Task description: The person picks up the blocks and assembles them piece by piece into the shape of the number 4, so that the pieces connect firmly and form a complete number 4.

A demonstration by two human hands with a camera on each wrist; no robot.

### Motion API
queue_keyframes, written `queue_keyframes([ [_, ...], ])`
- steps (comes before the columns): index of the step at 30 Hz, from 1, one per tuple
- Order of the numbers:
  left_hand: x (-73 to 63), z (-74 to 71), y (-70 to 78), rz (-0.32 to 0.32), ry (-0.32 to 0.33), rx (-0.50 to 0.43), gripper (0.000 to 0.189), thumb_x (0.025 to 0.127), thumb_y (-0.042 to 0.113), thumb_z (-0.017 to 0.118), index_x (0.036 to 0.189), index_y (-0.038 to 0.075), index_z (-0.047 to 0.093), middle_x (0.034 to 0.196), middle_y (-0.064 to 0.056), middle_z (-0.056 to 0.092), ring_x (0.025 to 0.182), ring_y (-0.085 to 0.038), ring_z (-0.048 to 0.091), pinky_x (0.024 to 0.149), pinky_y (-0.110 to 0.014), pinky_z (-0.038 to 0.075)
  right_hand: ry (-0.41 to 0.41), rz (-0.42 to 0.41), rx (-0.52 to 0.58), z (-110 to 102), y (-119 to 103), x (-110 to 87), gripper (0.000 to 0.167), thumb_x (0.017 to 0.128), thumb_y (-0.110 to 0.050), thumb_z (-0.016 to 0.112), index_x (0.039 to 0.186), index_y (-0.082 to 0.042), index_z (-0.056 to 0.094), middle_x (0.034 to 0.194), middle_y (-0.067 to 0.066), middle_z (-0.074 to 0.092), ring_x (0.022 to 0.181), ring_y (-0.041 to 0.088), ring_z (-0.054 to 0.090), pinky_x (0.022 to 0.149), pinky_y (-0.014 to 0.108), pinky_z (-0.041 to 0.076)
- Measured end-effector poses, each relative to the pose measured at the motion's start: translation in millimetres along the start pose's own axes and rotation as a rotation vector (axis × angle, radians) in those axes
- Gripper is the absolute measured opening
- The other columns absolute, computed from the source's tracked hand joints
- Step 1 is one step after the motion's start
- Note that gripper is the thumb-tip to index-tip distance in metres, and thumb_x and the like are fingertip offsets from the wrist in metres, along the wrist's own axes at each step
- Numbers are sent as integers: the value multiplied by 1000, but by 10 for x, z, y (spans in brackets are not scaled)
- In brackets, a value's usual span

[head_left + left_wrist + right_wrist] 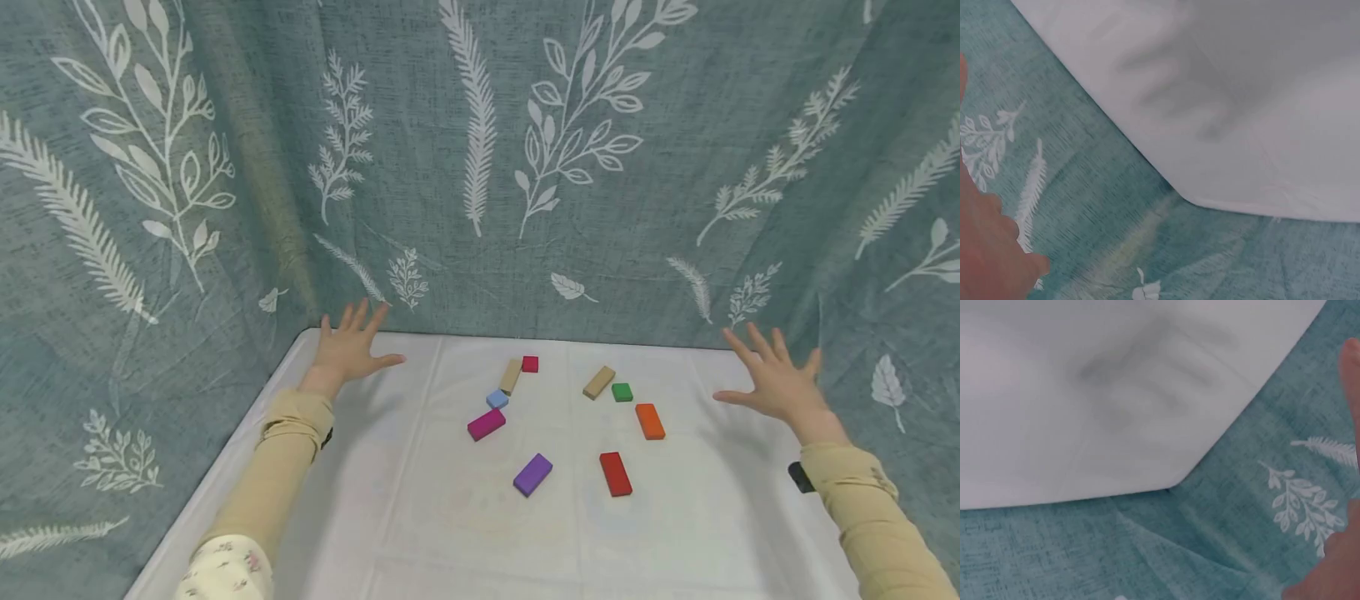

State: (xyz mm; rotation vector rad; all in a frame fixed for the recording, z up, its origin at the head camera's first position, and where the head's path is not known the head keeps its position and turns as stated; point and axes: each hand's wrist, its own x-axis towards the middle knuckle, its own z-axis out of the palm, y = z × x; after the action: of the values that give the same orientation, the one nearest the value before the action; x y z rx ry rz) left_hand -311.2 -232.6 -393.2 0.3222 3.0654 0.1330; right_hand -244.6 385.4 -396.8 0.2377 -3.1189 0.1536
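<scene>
Fingers spread wide, my left hand point(347, 350) hovers over the far left corner of the white table point(450, 533), holding nothing. My right hand point(780, 383) is spread the same way above the table's far right side, and it too holds nothing. Between the hands, small blocks lie scattered: a purple block point(533, 475), a red block point(616, 474), an orange block point(650, 422), a magenta block point(487, 425), a light blue block point(497, 400), a green block point(622, 392), a small red block point(530, 364) and two tan blocks, one left point(511, 377), one right point(599, 382).
A grey-green curtain point(405, 167) with white leaf prints hangs behind the table and along both sides. Both wrist views show the table's far corners with a hand's shadow on the white cloth point(1285, 162).
</scene>
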Motion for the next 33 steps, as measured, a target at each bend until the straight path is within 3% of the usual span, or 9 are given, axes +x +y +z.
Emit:
queue_keyframes([
  [11,33,70,228,73,32,-69,95,86,65,51,154,17,5,159,-21,3,145,-44,5,110,-70,3,43,-68,36,149,-122,-9,109,75,-62,68,153,-27,1,156,27,8,137,58,4,91,84,-6],
  [19,51,133,369,122,62,-98,95,86,62,54,154,16,7,159,-21,7,145,-42,8,111,-68,10,21,-100,93,201,-280,-17,109,75,-57,71,154,-26,2,156,27,9,139,56,4,95,82,-6],
  [27,35,190,474,150,49,-208,95,85,61,56,154,15,9,159,-18,8,146,-39,8,112,-65,11,-17,-109,171,227,-452,-35,108,75,-52,73,154,-23,5,156,27,10,140,54,3,96,82,-5],
  [33,34,244,616,215,21,-265,94,85,61,56,154,15,10,160,-16,10,147,-37,9,115,-61,12,-48,-151,254,287,-563,-56,105,76,-44,75,154,-19,9,156,26,11,141,51,10,101,78,1],
])
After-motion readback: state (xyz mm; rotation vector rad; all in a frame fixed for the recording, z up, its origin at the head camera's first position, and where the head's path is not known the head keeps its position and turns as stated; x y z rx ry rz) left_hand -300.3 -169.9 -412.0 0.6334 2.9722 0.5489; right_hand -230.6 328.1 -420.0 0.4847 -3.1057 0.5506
